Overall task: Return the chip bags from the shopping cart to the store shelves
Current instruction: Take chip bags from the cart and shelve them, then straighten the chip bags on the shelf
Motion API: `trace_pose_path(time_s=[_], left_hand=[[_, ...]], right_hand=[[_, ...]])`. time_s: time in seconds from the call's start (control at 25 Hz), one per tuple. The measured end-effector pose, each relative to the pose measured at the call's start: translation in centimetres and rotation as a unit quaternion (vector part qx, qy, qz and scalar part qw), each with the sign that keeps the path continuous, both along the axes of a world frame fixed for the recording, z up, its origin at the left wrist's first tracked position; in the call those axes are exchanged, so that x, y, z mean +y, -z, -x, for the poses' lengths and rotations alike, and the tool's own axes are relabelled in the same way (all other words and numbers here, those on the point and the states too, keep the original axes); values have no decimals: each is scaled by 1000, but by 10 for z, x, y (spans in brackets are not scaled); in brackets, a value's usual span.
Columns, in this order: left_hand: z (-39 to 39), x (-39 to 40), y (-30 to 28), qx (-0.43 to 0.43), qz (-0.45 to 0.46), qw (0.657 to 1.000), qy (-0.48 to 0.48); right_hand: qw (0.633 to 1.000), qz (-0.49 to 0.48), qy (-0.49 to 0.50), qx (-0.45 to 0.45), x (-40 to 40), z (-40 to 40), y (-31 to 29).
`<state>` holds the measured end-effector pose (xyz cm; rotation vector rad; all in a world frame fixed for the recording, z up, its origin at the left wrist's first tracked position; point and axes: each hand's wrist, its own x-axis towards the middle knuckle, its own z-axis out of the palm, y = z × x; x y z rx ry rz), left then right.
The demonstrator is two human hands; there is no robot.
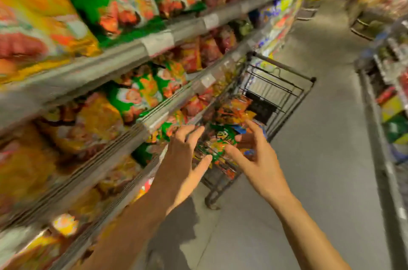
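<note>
Green bag: a green chip bag (217, 140) is seen on top of the load in the shopping cart (280, 95), between the two hands, at the near end of the basket.
Orange bags: orange and red chip bags (235, 107) are piled in the cart just beyond the green one; the print is blurred and cannot be read.
Left hand (187, 159): it is stretched out over the near left edge of the cart, fingers spread and straight, nothing gripped; the thumb lies close to the green bag, though contact cannot be told.
Right hand (254, 152): it is held over the right side of the green bag with fingers spread and loosely bent; whether the bag is touched cannot be told, and no grip is shown.
Cart: black wire, parked close against the shelving on the left, with the far part of the basket bare of bags.
Shelves (123, 55): grey metal tiers are filled along the left with yellow, green and red bags, heavily blurred.
Floor (320, 159): plain grey, running to the far end of the aisle.
Right side: more shelving (388, 115) is seen, its goods blurred.
</note>
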<state>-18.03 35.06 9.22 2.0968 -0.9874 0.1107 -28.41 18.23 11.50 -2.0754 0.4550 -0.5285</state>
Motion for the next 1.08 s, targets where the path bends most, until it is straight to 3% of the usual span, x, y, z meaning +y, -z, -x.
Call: trace_pose_path(time_s=[0.24,0.52,0.88,1.08], left_hand=[[-103,-97,30,133,-25,988,69],[-172,-178,69,217,-81,967,108],[-261,-275,159,265,-208,941,21],[-289,-350,249,333,-341,879,-13]], right_hand=[[991,-55,98,74,-56,-39,35],[973,-96,148,149,-126,-80,64],[946,-168,108,255,-290,-190,130],[912,-278,115,278,-430,-319,222]])
